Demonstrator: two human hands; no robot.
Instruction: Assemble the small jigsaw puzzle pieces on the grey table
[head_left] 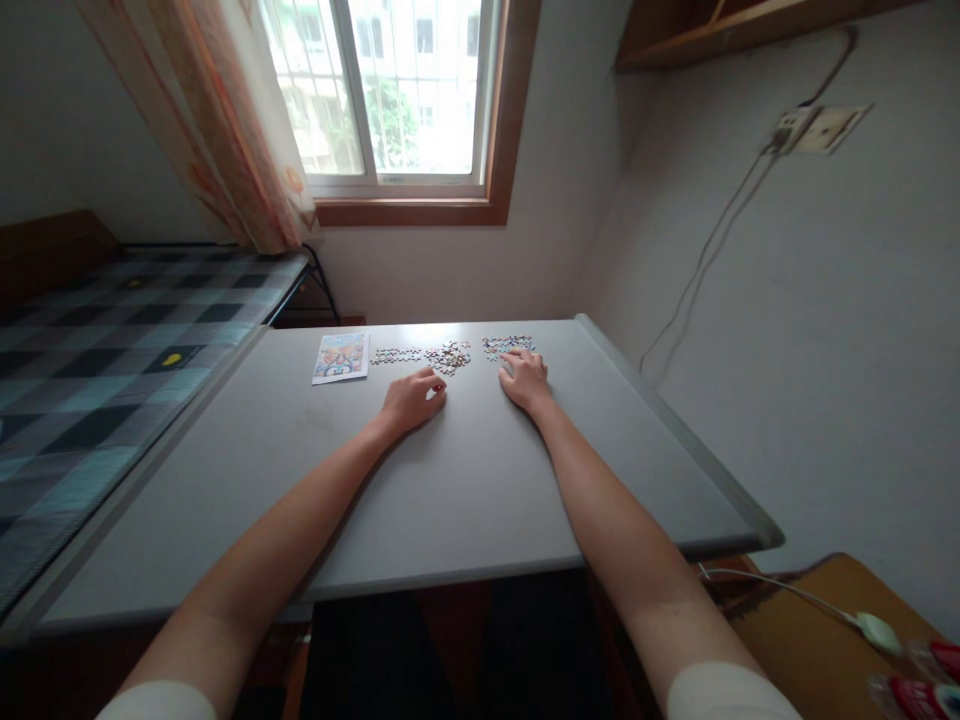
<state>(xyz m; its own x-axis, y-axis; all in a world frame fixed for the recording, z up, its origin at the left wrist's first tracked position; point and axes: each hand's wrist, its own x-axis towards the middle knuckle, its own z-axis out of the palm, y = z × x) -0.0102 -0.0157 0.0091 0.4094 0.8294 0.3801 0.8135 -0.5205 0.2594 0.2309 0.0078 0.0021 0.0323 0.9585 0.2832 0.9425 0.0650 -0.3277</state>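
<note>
My left hand point(415, 398) rests on the table with its fingers curled toward the thumb. A tiny dark reddish thing shows between them, too small to make out. Just beyond that hand lies a loose heap of jigsaw puzzle pieces point(448, 357). To the heap's left, more pieces point(397, 355) are laid out in rows. My right hand point(528, 380) lies palm down, fingers reaching onto another spread of puzzle pieces point(517, 343) and partly covering it. A printed picture sheet point(341, 358) lies flat at the far left.
The light grey table point(450, 500) has raised side edges. A bed with a checked cover point(187, 300) stands on the left, below a curtain point(217, 120) and window. At the right, a cable point(697, 265) hangs along the wall; a wooden stool point(802, 630) holds a charger cord and red-labelled items.
</note>
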